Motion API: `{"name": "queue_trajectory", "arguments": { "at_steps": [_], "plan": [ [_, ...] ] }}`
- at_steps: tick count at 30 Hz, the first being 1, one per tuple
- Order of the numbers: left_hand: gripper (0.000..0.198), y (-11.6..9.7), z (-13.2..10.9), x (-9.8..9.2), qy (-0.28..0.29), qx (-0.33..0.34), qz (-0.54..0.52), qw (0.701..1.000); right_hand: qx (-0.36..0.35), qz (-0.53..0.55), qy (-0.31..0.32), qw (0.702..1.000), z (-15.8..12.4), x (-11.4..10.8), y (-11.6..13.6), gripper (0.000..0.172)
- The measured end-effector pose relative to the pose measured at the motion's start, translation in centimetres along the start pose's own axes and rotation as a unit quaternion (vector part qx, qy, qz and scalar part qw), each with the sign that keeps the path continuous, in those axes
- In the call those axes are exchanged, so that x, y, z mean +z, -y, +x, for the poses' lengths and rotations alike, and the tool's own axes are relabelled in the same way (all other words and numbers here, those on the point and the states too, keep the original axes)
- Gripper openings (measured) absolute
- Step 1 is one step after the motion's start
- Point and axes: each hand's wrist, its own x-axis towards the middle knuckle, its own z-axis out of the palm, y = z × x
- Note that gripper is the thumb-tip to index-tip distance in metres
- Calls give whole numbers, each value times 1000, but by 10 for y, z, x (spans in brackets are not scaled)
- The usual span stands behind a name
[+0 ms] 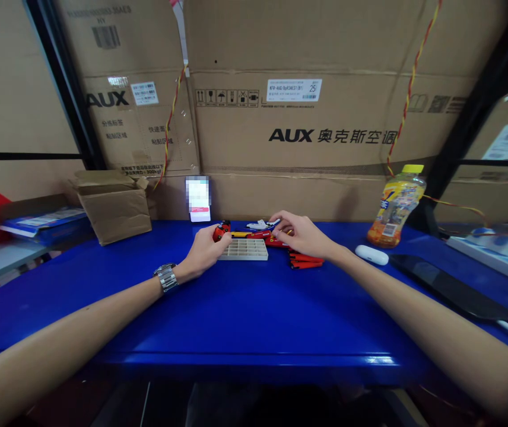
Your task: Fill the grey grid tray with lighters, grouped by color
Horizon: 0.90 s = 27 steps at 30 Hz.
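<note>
On the left side of a pale compartment tray (260, 255), my left hand (207, 249) is closed around a small red and black piece (224, 227). The piece's lower part is hidden by the fingers. Behind the tray, my right hand (301, 234) has its thumb and fingers bent together over several small parts; whatever lies between the fingertips is too small to name. Close to those fingertips is a white and blue piece (258, 225). A red and yellow strip-like part (254, 235) runs along the tray's far edge. Red sticks with black ends (306, 260) lie stacked below my right hand.
A lit phone (199, 198) leans against large cartons at the back of the blue table (236, 314). An open cardboard box (114, 207) stands left. To the right are a yellow-capped drink bottle (396, 207), a white earbud case (371, 255) and a black slab-like device (450, 284) with a cable.
</note>
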Motion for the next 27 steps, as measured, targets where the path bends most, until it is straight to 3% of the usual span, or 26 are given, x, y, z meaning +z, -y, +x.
{"name": "queue_trajectory", "arguments": {
  "at_steps": [8, 12, 17, 22, 27],
  "plan": [
    [32, -4, 3, -4, 21, 5, -10, 1000, -6, -8, 24, 1000, 0, 0, -2, 25],
    [23, -2, 10, -10, 32, 29, -46, 998, -19, -17, 49, 998, 0, -6, -1, 26],
    [16, 0, 13, -19, -19, 129, 110, 985, -42, -83, 104, 990, -2, -19, 10, 21],
    [17, -1, 11, -20, 44, 113, 155, 980, -50, -117, 124, 984, -2, -26, 15, 23],
    [20, 2, 13, -19, 18, 122, 217, 968, -58, -129, 141, 980, -3, -25, 15, 20]
  ]
}}
